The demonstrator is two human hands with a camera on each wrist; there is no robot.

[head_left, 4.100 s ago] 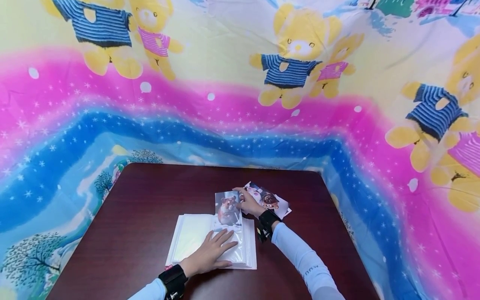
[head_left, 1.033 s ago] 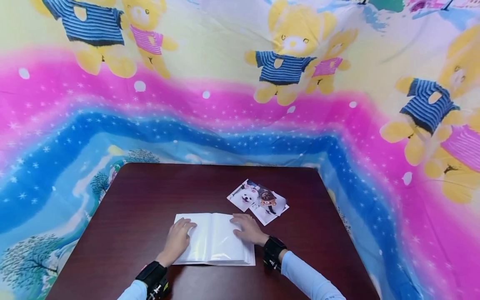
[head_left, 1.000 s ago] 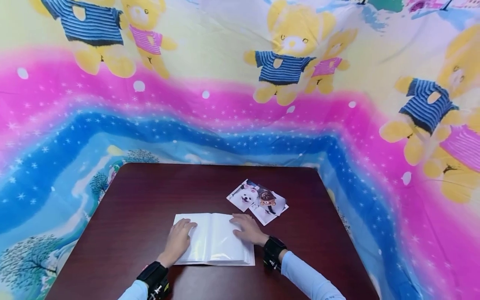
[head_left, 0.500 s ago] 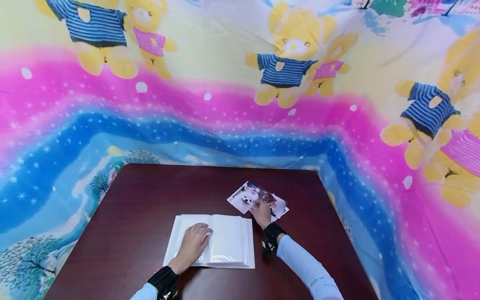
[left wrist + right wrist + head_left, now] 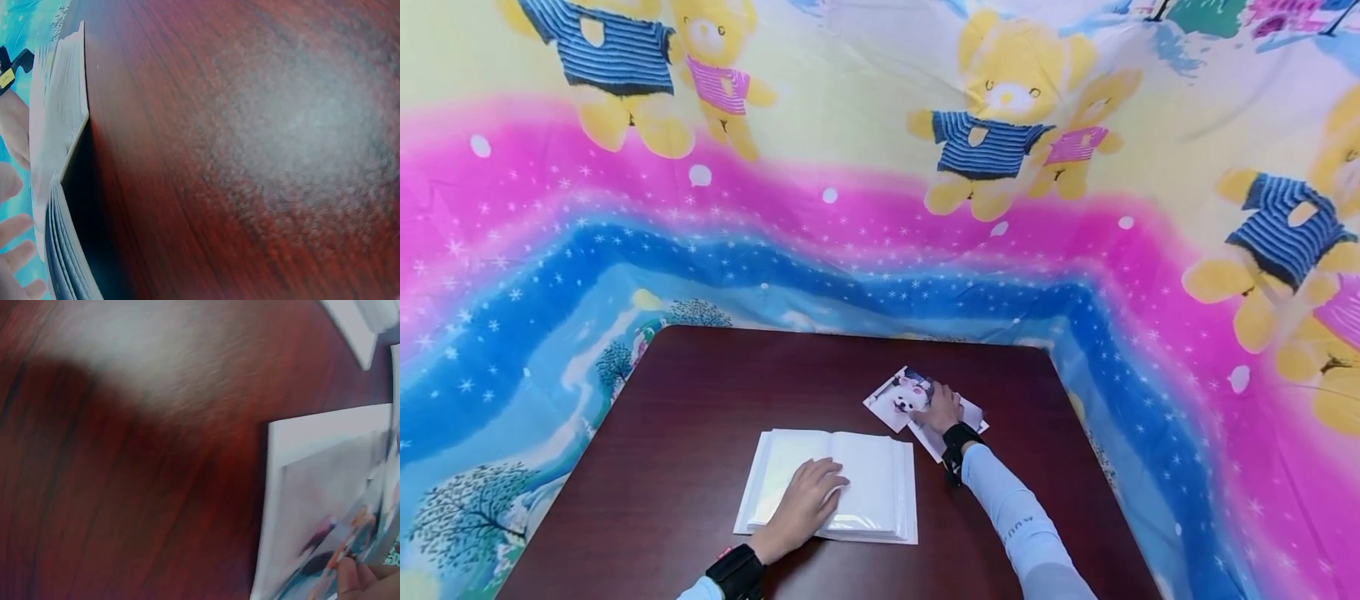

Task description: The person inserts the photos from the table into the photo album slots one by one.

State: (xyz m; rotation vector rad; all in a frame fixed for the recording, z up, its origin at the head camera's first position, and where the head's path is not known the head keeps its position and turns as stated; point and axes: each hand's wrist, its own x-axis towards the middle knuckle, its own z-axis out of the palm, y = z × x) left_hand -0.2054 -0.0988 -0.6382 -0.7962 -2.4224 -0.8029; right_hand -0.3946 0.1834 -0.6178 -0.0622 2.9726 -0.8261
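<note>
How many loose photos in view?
3 visible: the white-dog photo at the pile's left, the pinched photo under the right hand, and a white-bordered photo beneath it. More may be hidden underneath.

the white photo album [image 5: 872,467] lies open and flat beneath the fingers of the left hand [image 5: 803,504], its sleeved pages pale. a photo of a white dog [image 5: 898,403] lies just left of the fingers of the right hand [image 5: 942,408]; these pinch a tilted photo [image 5: 359,519] above a white-bordered print [image 5: 319,487].
</note>
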